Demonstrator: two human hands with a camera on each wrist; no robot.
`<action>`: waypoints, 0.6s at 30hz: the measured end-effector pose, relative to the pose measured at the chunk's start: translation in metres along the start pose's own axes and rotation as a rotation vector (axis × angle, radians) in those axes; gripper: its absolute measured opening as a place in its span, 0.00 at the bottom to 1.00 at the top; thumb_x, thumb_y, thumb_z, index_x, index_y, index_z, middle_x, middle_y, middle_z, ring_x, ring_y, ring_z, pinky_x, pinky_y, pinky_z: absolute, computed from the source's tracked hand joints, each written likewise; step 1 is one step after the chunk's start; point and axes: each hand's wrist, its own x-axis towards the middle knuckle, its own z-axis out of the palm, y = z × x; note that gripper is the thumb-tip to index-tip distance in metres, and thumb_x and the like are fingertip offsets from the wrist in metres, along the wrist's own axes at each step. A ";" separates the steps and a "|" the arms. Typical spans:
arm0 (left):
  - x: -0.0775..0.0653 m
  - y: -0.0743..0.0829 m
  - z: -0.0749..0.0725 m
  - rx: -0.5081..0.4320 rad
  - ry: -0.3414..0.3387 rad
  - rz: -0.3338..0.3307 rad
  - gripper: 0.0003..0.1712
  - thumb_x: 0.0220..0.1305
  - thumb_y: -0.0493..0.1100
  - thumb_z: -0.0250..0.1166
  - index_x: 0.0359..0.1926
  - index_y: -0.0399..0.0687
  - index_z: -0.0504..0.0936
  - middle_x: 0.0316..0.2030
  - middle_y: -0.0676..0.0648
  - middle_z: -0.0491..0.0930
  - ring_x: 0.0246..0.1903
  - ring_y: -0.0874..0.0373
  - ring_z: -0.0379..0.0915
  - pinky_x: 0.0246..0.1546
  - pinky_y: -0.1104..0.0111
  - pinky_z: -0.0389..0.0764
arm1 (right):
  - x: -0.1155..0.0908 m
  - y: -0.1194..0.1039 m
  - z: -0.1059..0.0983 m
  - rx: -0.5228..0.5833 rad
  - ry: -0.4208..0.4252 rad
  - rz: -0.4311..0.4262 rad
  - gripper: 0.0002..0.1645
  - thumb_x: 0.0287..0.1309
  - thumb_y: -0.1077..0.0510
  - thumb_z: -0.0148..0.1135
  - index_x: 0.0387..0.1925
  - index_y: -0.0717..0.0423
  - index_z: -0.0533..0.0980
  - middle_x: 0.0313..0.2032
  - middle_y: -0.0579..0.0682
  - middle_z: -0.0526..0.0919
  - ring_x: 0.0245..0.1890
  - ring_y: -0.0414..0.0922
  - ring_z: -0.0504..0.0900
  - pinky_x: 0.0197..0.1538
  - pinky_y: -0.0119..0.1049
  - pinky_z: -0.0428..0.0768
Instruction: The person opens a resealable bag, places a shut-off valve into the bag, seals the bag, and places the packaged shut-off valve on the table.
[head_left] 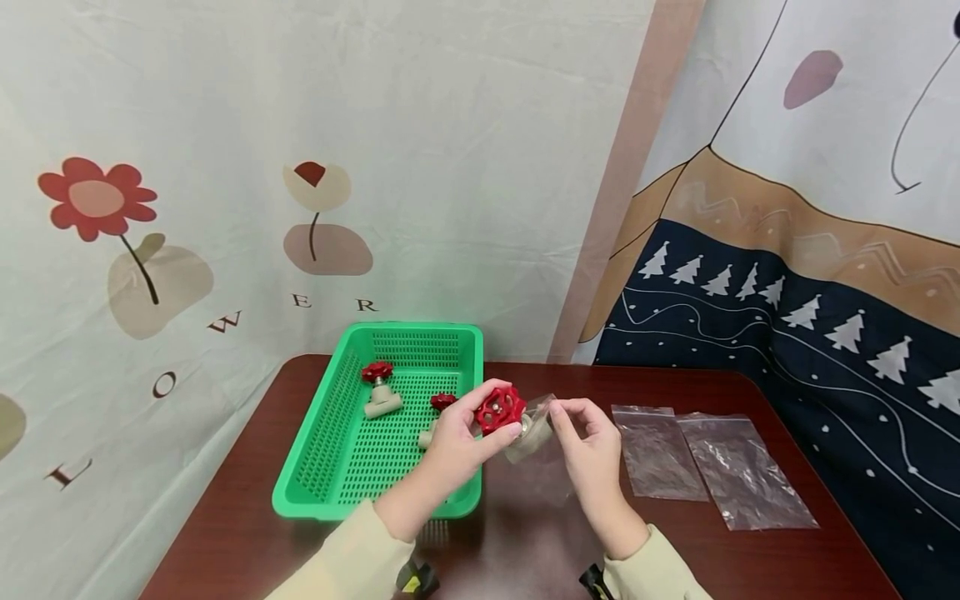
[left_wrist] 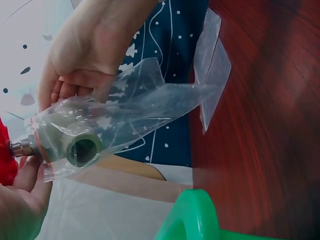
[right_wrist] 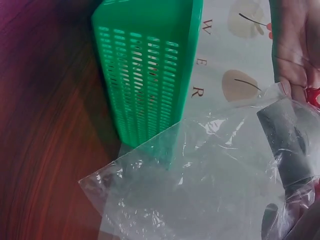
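Observation:
My left hand [head_left: 453, 437] grips a valve with a red handwheel [head_left: 500, 409] over the table, beside the basket's right edge. The grey-beige pipe body of this valve [left_wrist: 82, 150] lies inside a clear zip bag [left_wrist: 155, 107], while the handwheel and metal stem stick out of the bag's mouth. With thumb and fingers my right hand [head_left: 592, 450] pinches the edge of the bag near its mouth. The lower part of the bag hangs slack and creased in both wrist views.
A green perforated basket [head_left: 303, 467] stands left on the dark red table [head_left: 517, 550]. Inside are a valve [head_left: 383, 401] and another one [head_left: 442, 402], partly hidden behind my left hand. Two flat zip bags [head_left: 656, 454] lie at the right. A printed curtain [head_left: 480, 167] hangs behind.

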 end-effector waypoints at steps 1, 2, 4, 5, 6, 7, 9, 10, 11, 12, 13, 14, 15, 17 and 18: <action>0.000 -0.001 0.000 0.001 0.003 0.005 0.28 0.56 0.41 0.69 0.58 0.57 0.72 0.49 0.46 0.79 0.48 0.54 0.77 0.43 0.68 0.82 | 0.001 0.004 0.000 0.003 0.005 -0.001 0.04 0.56 0.66 0.63 0.34 0.64 0.80 0.33 0.58 0.85 0.35 0.33 0.80 0.39 0.23 0.79; 0.000 -0.001 0.000 0.004 0.008 0.013 0.28 0.56 0.41 0.68 0.58 0.57 0.72 0.49 0.46 0.79 0.47 0.54 0.77 0.43 0.68 0.82 | 0.001 0.008 0.000 0.015 0.004 -0.005 0.04 0.56 0.66 0.63 0.34 0.64 0.80 0.33 0.58 0.85 0.35 0.34 0.80 0.39 0.23 0.79; 0.000 -0.003 -0.001 0.017 0.018 0.030 0.27 0.56 0.41 0.68 0.58 0.56 0.72 0.49 0.47 0.79 0.47 0.55 0.76 0.42 0.68 0.82 | 0.002 0.018 0.000 0.041 -0.019 -0.010 0.04 0.57 0.66 0.63 0.35 0.62 0.81 0.34 0.57 0.85 0.36 0.35 0.81 0.39 0.24 0.80; 0.001 -0.003 -0.001 0.023 0.023 0.042 0.27 0.57 0.40 0.68 0.58 0.56 0.73 0.49 0.47 0.79 0.47 0.55 0.76 0.42 0.69 0.82 | 0.003 0.023 0.000 0.064 -0.043 -0.013 0.05 0.57 0.66 0.62 0.36 0.61 0.80 0.35 0.56 0.85 0.37 0.37 0.82 0.41 0.25 0.80; 0.001 -0.004 -0.001 0.029 0.027 0.052 0.27 0.56 0.40 0.68 0.58 0.55 0.73 0.49 0.47 0.79 0.47 0.55 0.76 0.42 0.68 0.82 | 0.004 0.027 -0.001 0.080 -0.069 -0.015 0.05 0.58 0.65 0.62 0.37 0.60 0.80 0.37 0.55 0.85 0.39 0.38 0.82 0.42 0.26 0.80; 0.001 -0.004 -0.002 0.035 0.030 0.064 0.27 0.56 0.40 0.68 0.57 0.55 0.73 0.49 0.47 0.79 0.47 0.55 0.76 0.42 0.68 0.82 | 0.004 0.029 -0.001 0.094 -0.099 -0.019 0.06 0.59 0.65 0.61 0.38 0.59 0.80 0.38 0.55 0.85 0.40 0.39 0.82 0.43 0.27 0.80; 0.001 -0.004 -0.002 0.047 0.034 0.078 0.27 0.56 0.40 0.68 0.57 0.55 0.73 0.49 0.48 0.79 0.46 0.55 0.76 0.42 0.67 0.82 | 0.004 0.031 -0.002 0.112 -0.160 -0.015 0.07 0.61 0.63 0.60 0.40 0.58 0.79 0.40 0.54 0.85 0.43 0.41 0.82 0.45 0.28 0.80; 0.001 -0.004 -0.002 0.052 0.034 0.082 0.27 0.56 0.40 0.69 0.57 0.55 0.74 0.48 0.48 0.79 0.46 0.54 0.76 0.42 0.67 0.82 | 0.004 0.032 -0.002 0.118 -0.184 -0.011 0.07 0.61 0.63 0.59 0.41 0.58 0.79 0.41 0.54 0.85 0.43 0.42 0.82 0.45 0.29 0.80; 0.001 -0.004 -0.002 0.056 0.032 0.078 0.27 0.55 0.41 0.69 0.57 0.56 0.74 0.48 0.48 0.79 0.46 0.54 0.75 0.41 0.67 0.82 | 0.004 0.032 -0.003 0.120 -0.201 -0.005 0.07 0.62 0.62 0.59 0.41 0.58 0.79 0.42 0.54 0.84 0.44 0.42 0.81 0.45 0.29 0.80; 0.001 -0.004 -0.002 0.060 0.030 0.073 0.27 0.55 0.41 0.69 0.57 0.57 0.74 0.49 0.49 0.79 0.47 0.54 0.75 0.41 0.67 0.82 | 0.004 0.032 -0.003 0.119 -0.211 0.003 0.08 0.62 0.61 0.58 0.42 0.58 0.79 0.42 0.54 0.84 0.43 0.42 0.81 0.45 0.30 0.81; 0.001 -0.004 -0.002 0.065 0.027 0.061 0.27 0.55 0.42 0.69 0.56 0.58 0.74 0.49 0.50 0.79 0.47 0.54 0.74 0.40 0.67 0.83 | 0.003 0.032 -0.003 0.121 -0.216 0.012 0.08 0.62 0.60 0.58 0.42 0.58 0.79 0.42 0.53 0.84 0.43 0.43 0.81 0.45 0.30 0.81; 0.000 -0.003 -0.002 0.070 0.024 0.050 0.27 0.55 0.42 0.70 0.56 0.59 0.74 0.49 0.50 0.79 0.47 0.54 0.74 0.39 0.68 0.83 | 0.003 0.032 -0.003 0.121 -0.215 0.019 0.08 0.62 0.60 0.58 0.42 0.57 0.79 0.42 0.53 0.85 0.43 0.42 0.82 0.45 0.30 0.81; 0.000 -0.003 -0.001 0.073 0.020 0.041 0.27 0.55 0.42 0.70 0.56 0.59 0.74 0.49 0.50 0.79 0.48 0.54 0.73 0.39 0.68 0.83 | 0.003 0.031 -0.003 0.120 -0.209 0.023 0.08 0.62 0.60 0.59 0.42 0.57 0.79 0.41 0.53 0.85 0.43 0.42 0.82 0.45 0.30 0.81; -0.001 -0.001 -0.001 0.082 0.011 0.024 0.27 0.55 0.41 0.69 0.57 0.57 0.74 0.50 0.50 0.79 0.49 0.54 0.73 0.40 0.69 0.82 | 0.001 0.029 -0.002 0.123 -0.189 0.020 0.08 0.62 0.60 0.59 0.41 0.57 0.80 0.41 0.53 0.85 0.43 0.42 0.82 0.46 0.30 0.81; -0.001 0.001 -0.001 0.084 0.008 0.019 0.28 0.55 0.40 0.69 0.57 0.56 0.74 0.50 0.49 0.79 0.50 0.54 0.73 0.40 0.70 0.82 | 0.001 0.028 -0.002 0.127 -0.176 0.016 0.08 0.61 0.60 0.60 0.41 0.58 0.80 0.41 0.53 0.85 0.43 0.43 0.82 0.46 0.30 0.81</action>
